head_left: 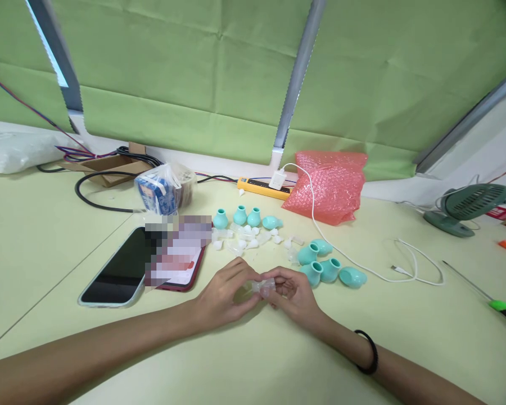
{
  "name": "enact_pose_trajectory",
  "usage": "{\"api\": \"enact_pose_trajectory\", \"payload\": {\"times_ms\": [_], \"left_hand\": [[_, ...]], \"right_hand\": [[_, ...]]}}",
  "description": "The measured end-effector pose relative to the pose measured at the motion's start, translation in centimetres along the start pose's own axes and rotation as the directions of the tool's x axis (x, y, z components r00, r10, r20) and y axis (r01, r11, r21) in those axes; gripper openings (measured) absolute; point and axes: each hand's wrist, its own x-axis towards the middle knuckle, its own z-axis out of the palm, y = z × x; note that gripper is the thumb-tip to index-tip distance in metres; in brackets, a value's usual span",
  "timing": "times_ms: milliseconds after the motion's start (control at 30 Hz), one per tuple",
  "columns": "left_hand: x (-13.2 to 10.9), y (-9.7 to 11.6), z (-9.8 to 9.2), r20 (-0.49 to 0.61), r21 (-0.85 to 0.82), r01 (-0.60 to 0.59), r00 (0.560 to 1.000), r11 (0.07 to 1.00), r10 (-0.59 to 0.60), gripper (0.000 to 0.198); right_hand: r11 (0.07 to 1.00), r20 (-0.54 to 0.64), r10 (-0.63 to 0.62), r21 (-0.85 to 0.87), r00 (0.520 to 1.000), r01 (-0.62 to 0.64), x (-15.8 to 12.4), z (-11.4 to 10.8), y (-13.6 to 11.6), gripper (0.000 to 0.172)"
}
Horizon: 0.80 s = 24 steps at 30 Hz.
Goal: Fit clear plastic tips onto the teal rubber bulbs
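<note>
Between my two hands is a small clear plastic piece (pixel 265 288), held just above the table. My left hand (pixel 228 292) pinches its left end with thumb and fingers. On the other side, my right hand (pixel 294 295) grips it with curled fingers and thumb, partly covering it. Beyond the hands lie several small white and clear plastic parts (pixel 251 243). Several turquoise bulb-shaped pieces with open necks stand or lie around them, one upright bulb (pixel 221 219) at the back left and one tipped bulb (pixel 353 277) at the right.
Two phones lie left of my hands, a dark-screened phone (pixel 118 270) and a lit phone (pixel 185 259). Farther back are a bagged blue package (pixel 156 188), a yellow power strip (pixel 253 188) and pink bubble wrap (pixel 331 188). A white cable (pixel 362 265), green fan (pixel 468 205) and screwdriver (pixel 497 305) occupy the right.
</note>
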Motion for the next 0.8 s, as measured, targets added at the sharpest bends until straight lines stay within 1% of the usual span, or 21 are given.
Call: {"api": "enact_pose_trajectory", "payload": {"times_ms": [133, 233, 400, 533, 667, 800], "left_hand": [[0.07, 0.12, -0.19, 0.017, -0.012, -0.024, 1.0, 1.0, 0.024, 0.016], [0.07, 0.19, -0.29, 0.018, -0.022, -0.004, 1.0, 1.0, 0.004, 0.02], [0.07, 0.22, -0.26, -0.019, -0.029, -0.015, 1.0, 0.999, 0.014, 0.025], [0.17, 0.28, -0.26, -0.036, -0.015, -0.022, 0.999, 1.0, 0.021, 0.024], [0.26, 0.25, -0.28, -0.033, 0.004, -0.003, 0.999, 1.0, 0.003, 0.023], [0.25, 0.2, -0.25, -0.046, 0.005, -0.012, 0.999, 1.0, 0.012, 0.022]], "right_hand": [[0.998, 0.004, 0.04, 0.044, 0.999, -0.04, -0.12, 0.1, -0.14, 0.022], [0.995, 0.017, 0.074, 0.06, 0.997, -0.075, -0.03, 0.09, -0.06, 0.023], [0.994, 0.023, 0.02, 0.109, 1.0, -0.022, 0.03, -0.02, 0.13, 0.025], [0.986, 0.057, 0.016, 0.166, 0.998, -0.026, 0.11, -0.19, 0.0, 0.023], [0.974, 0.121, 0.055, 0.212, 0.991, -0.08, 0.45, -0.42, -0.25, 0.024], [0.971, 0.109, 0.115, 0.199, 0.987, -0.135, 0.67, -0.45, -0.34, 0.021]]}}
